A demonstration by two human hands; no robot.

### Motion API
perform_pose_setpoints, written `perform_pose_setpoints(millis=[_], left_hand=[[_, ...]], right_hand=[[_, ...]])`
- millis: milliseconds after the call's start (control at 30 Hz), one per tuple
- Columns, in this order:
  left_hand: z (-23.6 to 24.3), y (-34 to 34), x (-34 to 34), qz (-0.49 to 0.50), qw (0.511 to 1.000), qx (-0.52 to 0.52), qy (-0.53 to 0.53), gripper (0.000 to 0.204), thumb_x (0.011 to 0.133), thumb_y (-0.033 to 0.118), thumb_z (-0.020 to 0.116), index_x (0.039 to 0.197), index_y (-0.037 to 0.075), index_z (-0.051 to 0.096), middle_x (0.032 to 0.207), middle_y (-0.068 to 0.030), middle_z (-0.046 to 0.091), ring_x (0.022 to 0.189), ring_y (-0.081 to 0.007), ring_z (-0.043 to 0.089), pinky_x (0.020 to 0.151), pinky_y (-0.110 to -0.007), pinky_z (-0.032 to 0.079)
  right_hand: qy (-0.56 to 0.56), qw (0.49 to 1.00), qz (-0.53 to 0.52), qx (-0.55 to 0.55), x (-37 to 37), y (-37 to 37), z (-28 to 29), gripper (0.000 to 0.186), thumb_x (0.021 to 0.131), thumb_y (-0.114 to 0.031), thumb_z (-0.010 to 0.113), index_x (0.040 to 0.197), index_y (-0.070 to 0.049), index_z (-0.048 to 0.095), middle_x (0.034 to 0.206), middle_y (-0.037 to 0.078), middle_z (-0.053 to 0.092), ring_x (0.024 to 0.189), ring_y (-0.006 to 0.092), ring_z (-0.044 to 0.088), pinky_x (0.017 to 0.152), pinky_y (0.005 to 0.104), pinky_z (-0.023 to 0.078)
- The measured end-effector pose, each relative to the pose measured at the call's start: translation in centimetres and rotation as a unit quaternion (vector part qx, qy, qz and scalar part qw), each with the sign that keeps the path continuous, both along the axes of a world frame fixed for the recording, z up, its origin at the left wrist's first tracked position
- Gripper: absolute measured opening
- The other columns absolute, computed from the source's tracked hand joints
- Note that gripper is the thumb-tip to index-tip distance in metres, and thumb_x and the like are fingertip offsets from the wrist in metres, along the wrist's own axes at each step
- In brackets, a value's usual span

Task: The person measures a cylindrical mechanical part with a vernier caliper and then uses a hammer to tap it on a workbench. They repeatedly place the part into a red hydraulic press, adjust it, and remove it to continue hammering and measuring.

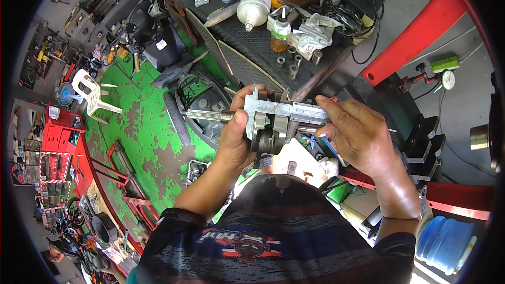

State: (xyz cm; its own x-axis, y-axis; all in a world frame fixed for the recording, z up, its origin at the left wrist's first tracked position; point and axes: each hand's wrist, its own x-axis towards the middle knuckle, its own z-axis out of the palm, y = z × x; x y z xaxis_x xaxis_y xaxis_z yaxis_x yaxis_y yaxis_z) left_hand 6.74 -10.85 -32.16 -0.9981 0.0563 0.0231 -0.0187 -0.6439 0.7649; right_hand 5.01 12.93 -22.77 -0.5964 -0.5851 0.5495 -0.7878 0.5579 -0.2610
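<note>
Both the left hand (235,139) and the right hand (360,131) are occupied: I see the left grasping a steel crank (280,125), the right gripping a caliper (281,109) laid across it. The crank is held between the printed shirt (310,236) and the dark bench (250,47). The bench supports a bulb (254,9) and a squeeze bottle (280,34).

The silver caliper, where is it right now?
In the head view, the vernier caliper is near the middle, its right end at the right hand and its left end by the metal shaft in the left hand.
</note>
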Motion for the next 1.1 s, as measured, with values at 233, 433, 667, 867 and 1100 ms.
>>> perform_pose_setpoints(millis=[233,433,667,867,1100], left_hand=[[-0.3,-0.3,-0.1,0.003,1.000,0.001,-0.001,0.093,0.080,0.074,0.074,0.143,0.009,0.051,0.132,-0.0172,0.062,0.121,-0.0304,0.064,0.104,-0.048,0.053],[-0.4,-0.7,0.0,-0.002,1.000,-0.006,-0.012,0.094,0.080,0.074,0.074,0.143,0.008,0.052,0.132,-0.0165,0.062,0.121,-0.0286,0.064,0.104,-0.046,0.054],[-0.8,-1.2,0.0,0.008,0.999,0.014,-0.029,0.090,0.088,0.072,0.067,0.147,0.006,0.049,0.131,-0.0163,0.063,0.124,-0.0280,0.063,0.106,-0.045,0.052],[-1.5,-2.8,-0.6,0.012,0.987,0.051,-0.151,0.062,0.103,0.056,0.055,0.141,0.007,0.054,0.124,-0.0148,0.068,0.112,-0.0260,0.069,0.097,-0.043,0.058],[-4.6,-5.9,-0.6,0.052,0.972,0.071,-0.220,0.044,0.104,0.050,0.056,0.123,0.011,0.062,0.107,-0.0107,0.072,0.090,-0.0248,0.073,0.074,-0.040,0.063]], right_hand=[[-0.011,1.000,-0.003,-0.004,0.0,-0.4,0.1,0.058,0.066,0.000,0.083,0.123,0.001,0.071,0.082,0.005,0.061,0.070,0.0217,0.064,0.061,0.0345,0.055],[-0.010,1.000,-0.007,0.007,-0.1,-0.7,0.1,0.055,0.068,-0.001,0.083,0.122,0.001,0.071,0.082,0.006,0.061,0.070,0.0218,0.064,0.061,0.0345,0.056],[-0.107,0.994,-0.007,-0.015,-0.6,-1.4,-0.5,0.047,0.080,-0.009,0.084,0.123,0.002,0.070,0.088,0.012,0.065,0.075,0.0276,0.066,0.066,0.0378,0.056],[-0.295,0.895,-0.106,-0.318,-3.9,-2.5,-8.0,0.046,0.096,-0.022,0.078,0.132,0.003,0.066,0.091,0.014,0.071,0.079,0.0165,0.065,0.072,0.0366,0.052],[-0.253,0.856,-0.364,-0.268,-18.8,-3.5,-11.0,0.052,0.087,-0.010,0.056,0.135,0.008,0.061,0.104,0.025,0.070,0.098,0.0315,0.067,0.087,0.0401,0.051]])
